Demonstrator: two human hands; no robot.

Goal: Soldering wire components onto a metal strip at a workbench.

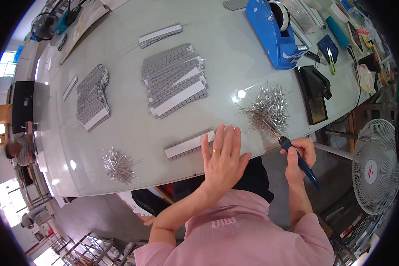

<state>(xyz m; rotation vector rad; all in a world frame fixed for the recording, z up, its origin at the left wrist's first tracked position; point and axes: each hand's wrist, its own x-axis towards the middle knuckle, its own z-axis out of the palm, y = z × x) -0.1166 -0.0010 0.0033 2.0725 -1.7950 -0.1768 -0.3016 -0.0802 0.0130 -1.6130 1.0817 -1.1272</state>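
Observation:
My left hand [222,156] lies flat with fingers spread on the right end of a grey strip of small parts with a white band [187,145], near the table's front edge. My right hand [299,155] grips a blue-handled tool [302,165]. Its thin metal tip points into a pile of silver pins [268,109] just beyond the hand.
Stacks of the same grey strips [175,80], [92,97], [159,34] lie across the pale glass table [119,142]. A second pin pile [118,166] sits front left. A blue tape dispenser [272,33], black stand [315,91] and a white fan [376,166] are on the right.

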